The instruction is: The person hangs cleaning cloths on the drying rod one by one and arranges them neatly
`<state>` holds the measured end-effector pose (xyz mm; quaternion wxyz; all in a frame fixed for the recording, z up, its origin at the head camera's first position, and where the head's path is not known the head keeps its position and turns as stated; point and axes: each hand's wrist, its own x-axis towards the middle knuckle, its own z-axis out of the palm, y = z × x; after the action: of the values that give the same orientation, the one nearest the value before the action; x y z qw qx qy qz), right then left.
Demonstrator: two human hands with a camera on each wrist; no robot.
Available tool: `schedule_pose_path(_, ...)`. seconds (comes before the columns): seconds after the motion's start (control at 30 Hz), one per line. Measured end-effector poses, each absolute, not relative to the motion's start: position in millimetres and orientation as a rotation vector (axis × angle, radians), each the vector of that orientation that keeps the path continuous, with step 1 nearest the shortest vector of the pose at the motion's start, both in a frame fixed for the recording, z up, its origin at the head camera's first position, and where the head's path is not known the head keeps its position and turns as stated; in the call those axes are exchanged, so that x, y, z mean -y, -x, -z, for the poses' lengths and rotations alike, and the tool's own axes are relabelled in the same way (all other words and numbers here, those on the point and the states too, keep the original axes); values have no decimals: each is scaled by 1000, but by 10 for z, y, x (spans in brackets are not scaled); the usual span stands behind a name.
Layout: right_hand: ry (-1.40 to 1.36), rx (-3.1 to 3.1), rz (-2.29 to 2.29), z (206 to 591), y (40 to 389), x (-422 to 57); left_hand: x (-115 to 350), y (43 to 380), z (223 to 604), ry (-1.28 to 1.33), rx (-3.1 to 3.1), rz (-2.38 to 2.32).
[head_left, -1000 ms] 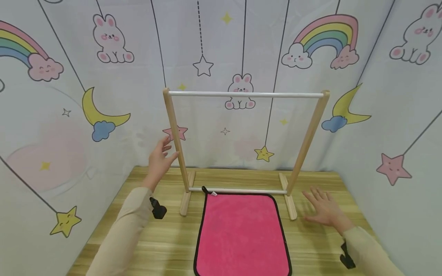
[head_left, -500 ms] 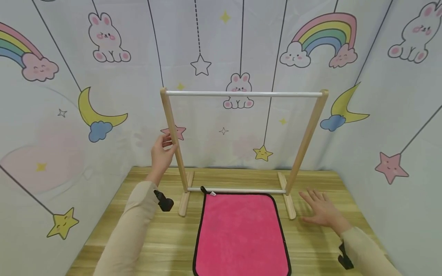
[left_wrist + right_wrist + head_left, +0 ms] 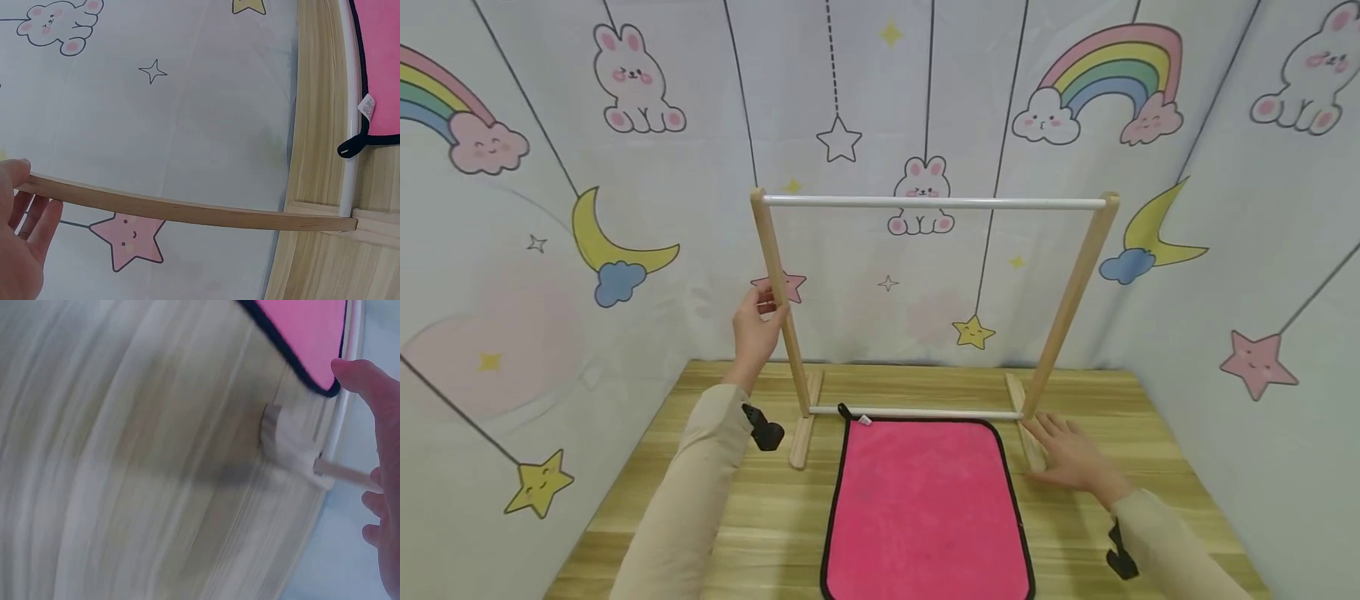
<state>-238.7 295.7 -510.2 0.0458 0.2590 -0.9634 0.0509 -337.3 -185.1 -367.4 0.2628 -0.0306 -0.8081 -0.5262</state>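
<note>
A small wooden clothes rack (image 3: 934, 202) with white crossbars stands upright on the table. My left hand (image 3: 757, 332) holds its left post (image 3: 793, 348) about halfway up; in the left wrist view the thumb lies on one side of the post (image 3: 187, 211) and the fingers on the other. Spread fingers show on my right hand (image 3: 1075, 457), which hovers over the rack's right foot (image 3: 1013, 390) and holds nothing. A pink towel (image 3: 928, 508) with black edging lies flat in front of the rack. Its black hanging loop (image 3: 844, 411) and white tag point to the lower crossbar.
The wood-grain table (image 3: 760, 533) is bordered by white curtains (image 3: 857, 317) printed with rabbits, stars and rainbows, behind and on both sides. Each wrist carries a black camera mount (image 3: 764, 428). The towel's front edge runs out of the head view.
My left hand has moved slightly right and closed on the left post. My right hand has shifted left, from the bare table to over the rack's right foot. Rack and towel stay put.
</note>
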Motion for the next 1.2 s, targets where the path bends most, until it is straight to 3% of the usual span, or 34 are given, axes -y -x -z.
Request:
schedule_pose_path(0.6, -947, 2958, -370, 5418, 2679, -2002, 1816, 3395, 3709, 43, 2156, 1380)
schedule_pose_path(1.2, -771, 3028, -816, 5697, 2877, -1460, 1795, 3369, 3700, 33, 2146, 1391)
